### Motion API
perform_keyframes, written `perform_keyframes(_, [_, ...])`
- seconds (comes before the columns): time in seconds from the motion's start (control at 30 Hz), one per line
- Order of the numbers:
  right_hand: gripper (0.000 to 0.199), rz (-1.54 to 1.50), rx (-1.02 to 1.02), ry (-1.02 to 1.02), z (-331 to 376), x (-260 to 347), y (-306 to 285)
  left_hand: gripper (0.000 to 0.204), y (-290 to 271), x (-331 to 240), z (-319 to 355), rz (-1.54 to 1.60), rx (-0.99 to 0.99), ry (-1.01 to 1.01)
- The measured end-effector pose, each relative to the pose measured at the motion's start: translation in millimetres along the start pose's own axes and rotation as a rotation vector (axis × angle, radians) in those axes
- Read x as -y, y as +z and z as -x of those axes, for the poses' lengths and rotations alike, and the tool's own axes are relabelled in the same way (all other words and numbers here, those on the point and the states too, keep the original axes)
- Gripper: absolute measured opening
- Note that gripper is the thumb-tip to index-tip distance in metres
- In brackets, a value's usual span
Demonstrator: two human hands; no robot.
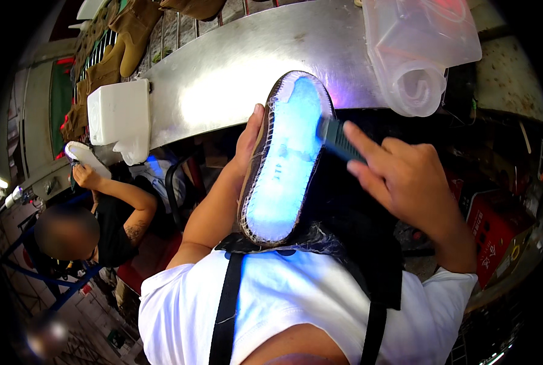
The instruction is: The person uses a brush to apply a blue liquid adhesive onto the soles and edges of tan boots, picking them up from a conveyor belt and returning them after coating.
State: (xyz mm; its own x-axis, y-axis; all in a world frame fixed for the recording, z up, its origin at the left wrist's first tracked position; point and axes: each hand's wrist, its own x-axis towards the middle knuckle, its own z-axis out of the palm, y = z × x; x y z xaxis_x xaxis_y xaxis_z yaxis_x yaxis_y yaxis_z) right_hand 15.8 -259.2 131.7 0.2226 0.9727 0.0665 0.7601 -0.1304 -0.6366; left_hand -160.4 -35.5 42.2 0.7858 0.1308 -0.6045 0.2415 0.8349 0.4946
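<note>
A shoe is held upside down in front of my chest, its pale underside facing up and lit bright blue. Stitching runs around the edge of that underside, and brown upper shows along its left side. My left hand grips the shoe from the left, most of its fingers hidden behind it. In my right hand is a brush with a dark green handle. The brush's end, smeared by motion, meets the right edge of the underside near the shoe's far half.
Beyond the shoe runs a metal worktop. A translucent plastic container stands at its right, a white one at its left. Brown boots line a rack behind. At left a co-worker's hand holds another shoe. Red boxes stand right.
</note>
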Motion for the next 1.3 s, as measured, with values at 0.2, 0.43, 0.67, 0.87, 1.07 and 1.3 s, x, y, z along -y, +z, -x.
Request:
perform_keyframes(0.2, [0.041,-0.962,-0.075,0.308,7.9,-1.1,-11.5,0.088,-16.2,3.3,-2.9,0.029,0.068,-0.002])
perform_keyframes(0.43, [0.031,-1.612,-0.198,0.553,-14.9,-23.9,15.0,0.085,-11.2,-2.9,-2.5,-0.015,0.047,0.01])
perform_keyframes(0.67, [0.031,-0.467,-0.38,0.169,-27.7,-24.4,25.4,0.084,-12.0,-3.4,-2.7,-0.122,0.076,0.009])
perform_keyframes(0.87, [0.049,-0.504,-0.233,-0.079,-28.1,-7.8,16.0,0.084,-14.7,2.1,-3.8,-0.046,0.1,0.02])
perform_keyframes(1.07, [0.037,-0.279,-0.351,-0.264,-50.3,-37.3,31.8,0.082,-11.6,1.4,-4.6,-0.012,0.109,0.029])
perform_keyframes(1.3, [0.035,-0.106,-0.295,-0.267,-62.3,-49.4,31.5,0.079,-2.7,0.8,-1.4,0.025,0.02,0.042])
